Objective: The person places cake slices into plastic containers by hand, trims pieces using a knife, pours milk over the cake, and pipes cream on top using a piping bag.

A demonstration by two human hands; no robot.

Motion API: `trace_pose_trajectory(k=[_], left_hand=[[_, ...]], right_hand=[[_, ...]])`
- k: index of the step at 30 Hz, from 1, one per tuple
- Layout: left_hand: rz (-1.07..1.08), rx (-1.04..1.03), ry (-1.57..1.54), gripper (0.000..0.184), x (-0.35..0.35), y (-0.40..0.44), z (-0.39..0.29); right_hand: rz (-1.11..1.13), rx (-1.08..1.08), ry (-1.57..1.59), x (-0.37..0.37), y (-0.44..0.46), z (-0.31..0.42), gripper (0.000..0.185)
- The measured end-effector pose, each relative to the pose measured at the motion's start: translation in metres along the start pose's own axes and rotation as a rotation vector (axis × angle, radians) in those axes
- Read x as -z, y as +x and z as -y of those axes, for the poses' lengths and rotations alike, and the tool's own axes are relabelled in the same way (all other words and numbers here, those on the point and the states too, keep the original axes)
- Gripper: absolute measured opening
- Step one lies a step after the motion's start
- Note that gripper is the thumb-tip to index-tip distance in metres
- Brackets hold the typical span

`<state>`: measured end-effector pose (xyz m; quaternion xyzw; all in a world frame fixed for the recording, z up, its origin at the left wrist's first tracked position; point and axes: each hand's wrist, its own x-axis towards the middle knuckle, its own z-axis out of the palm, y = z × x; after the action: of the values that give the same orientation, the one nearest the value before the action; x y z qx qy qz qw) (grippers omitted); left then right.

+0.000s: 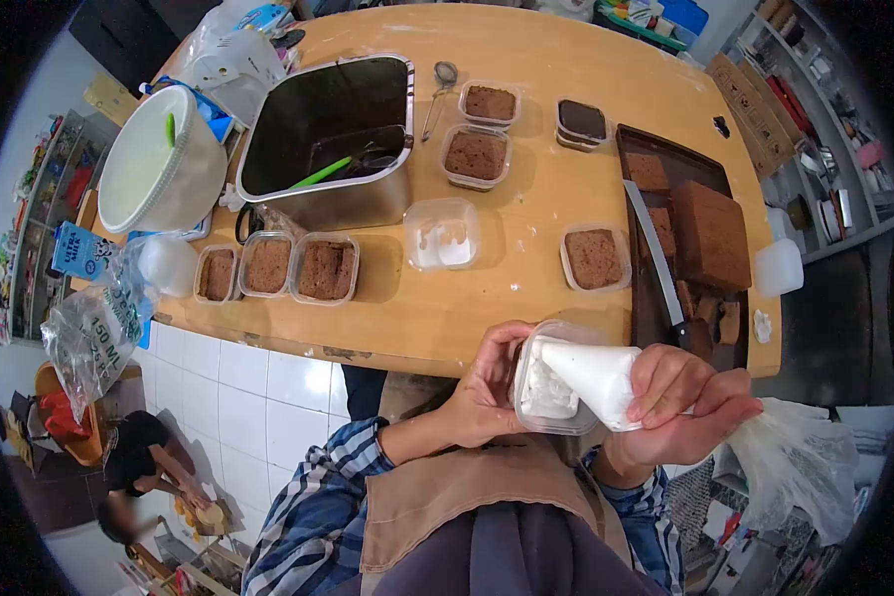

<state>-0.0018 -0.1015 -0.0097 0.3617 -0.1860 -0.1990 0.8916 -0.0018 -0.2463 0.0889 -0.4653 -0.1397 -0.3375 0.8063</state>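
Observation:
My left hand (484, 390) is closed round the side of a clear plastic container (566, 425), tilted just off the table's front edge. White cream (544, 387) covers most of what shows inside it. In my right hand (677, 397) a piping bag (596, 375) full of white cream is squeezed, its tip over the container and touching or nearly touching the cream. The bag's loose clear end (800, 462) trails to the right. Another clear container (441, 234) with a little cream at its bottom stands on the table beyond my left hand.
Several containers of brown cake (327, 268) stand about the wooden table (526, 189). At right, a dark tray (641, 328) bears a cake block (710, 235) and a knife (656, 253). A deep metal pan (328, 129) and white bucket (159, 159) stand left. Another person (149, 462) crouches lower left.

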Motion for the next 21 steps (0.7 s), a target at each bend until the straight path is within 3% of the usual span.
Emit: trace_pose_trajectory(k=[11, 21], left_hand=[[-0.010, 0.026, 0.001, 0.089, 0.0015, -0.0018, -0.0024], [-0.001, 0.069, -0.019, 0.092, 0.0042, -0.0024, -0.0038]], right_hand=[[0.007, 0.021, -0.133, -0.0036, -0.0011, 0.0002, 0.044], [0.049, -0.114, -0.028, -0.0037, -0.0021, 0.0086, 0.043]])
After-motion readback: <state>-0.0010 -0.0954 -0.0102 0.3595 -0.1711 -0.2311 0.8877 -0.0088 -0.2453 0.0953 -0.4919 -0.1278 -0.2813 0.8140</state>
